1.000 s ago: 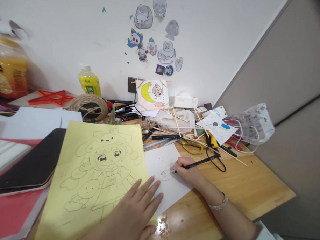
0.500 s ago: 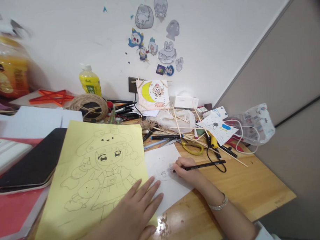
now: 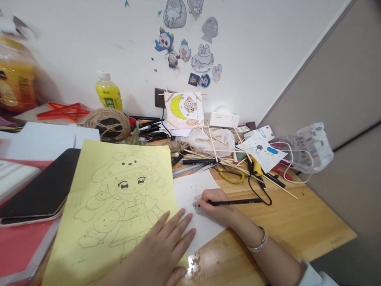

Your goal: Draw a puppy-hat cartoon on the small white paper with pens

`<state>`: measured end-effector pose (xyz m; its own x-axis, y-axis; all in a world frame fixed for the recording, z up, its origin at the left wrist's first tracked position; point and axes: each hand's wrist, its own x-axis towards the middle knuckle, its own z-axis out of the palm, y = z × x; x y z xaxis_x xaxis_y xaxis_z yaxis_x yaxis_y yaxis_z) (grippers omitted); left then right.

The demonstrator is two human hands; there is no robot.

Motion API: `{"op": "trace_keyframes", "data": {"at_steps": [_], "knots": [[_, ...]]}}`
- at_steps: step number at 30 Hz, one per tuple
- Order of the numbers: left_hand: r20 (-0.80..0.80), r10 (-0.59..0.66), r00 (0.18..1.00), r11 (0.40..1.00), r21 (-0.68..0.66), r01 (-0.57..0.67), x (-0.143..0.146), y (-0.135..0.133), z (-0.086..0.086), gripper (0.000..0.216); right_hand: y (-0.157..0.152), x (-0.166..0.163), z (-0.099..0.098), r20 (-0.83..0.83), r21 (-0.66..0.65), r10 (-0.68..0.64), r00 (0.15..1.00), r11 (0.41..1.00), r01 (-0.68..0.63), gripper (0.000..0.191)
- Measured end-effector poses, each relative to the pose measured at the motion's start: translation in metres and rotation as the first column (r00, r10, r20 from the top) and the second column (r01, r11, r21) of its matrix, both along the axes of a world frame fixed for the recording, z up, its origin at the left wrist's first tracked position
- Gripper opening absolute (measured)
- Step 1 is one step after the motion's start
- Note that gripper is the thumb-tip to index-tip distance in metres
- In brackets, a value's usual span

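My right hand is closed around a black pencil, its tip end over the small white sheet. Faint pencil marks show on that sheet, partly covered by the fingers. With fingers spread, my left hand lies flat across the right edge of the yellow paper and onto the white sheet. A line drawing of a girl in a dog-eared hat, with a plush figure beside her, fills the yellow paper. My left hand and forearm hide its lower part.
Behind the white sheet lie markers, thin wooden sticks, yellow-handled scissors and a twine coil. A black tablet-like slab is at left. A yellow drink bottle stands near the wall, and a clear bag lies at right.
My right hand has shifted slightly left and down on the white sheet, bringing the pencil with it and covering more of the marks. My left hand stays in place. The view tilts slightly.
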<state>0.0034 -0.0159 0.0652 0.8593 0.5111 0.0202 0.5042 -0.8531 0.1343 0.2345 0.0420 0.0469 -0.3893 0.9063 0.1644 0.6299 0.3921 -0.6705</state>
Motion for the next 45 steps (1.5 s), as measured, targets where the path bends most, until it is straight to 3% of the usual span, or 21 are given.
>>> {"op": "trace_keyframes", "data": {"at_steps": [11, 24, 36, 45], "knots": [[0.056, -0.019, 0.998, 0.996, 0.087, 0.014, -0.001, 0.000, -0.007, 0.055, -0.002, -0.002, 0.004, 0.023, 0.007, -0.042, 0.999, 0.999, 0.042, 0.036], [-0.005, -0.020, 1.000, 1.000, 0.023, 0.020, 0.000, 0.001, -0.004, 0.057, -0.002, -0.004, 0.004, -0.014, 0.016, -0.073, 0.997, 0.997, 0.073, 0.037], [0.050, -0.026, 0.998, 0.997, 0.073, 0.022, -0.002, -0.001, -0.012, 0.059, -0.002, -0.003, 0.000, 0.009, 0.001, -0.025, 1.000, 1.000, 0.025, 0.032], [0.079, -0.019, 0.997, 0.996, 0.087, 0.012, -0.002, -0.001, -0.012, 0.054, -0.004, -0.003, 0.004, 0.012, -0.011, -0.067, 0.998, 0.998, 0.067, 0.034]]}}
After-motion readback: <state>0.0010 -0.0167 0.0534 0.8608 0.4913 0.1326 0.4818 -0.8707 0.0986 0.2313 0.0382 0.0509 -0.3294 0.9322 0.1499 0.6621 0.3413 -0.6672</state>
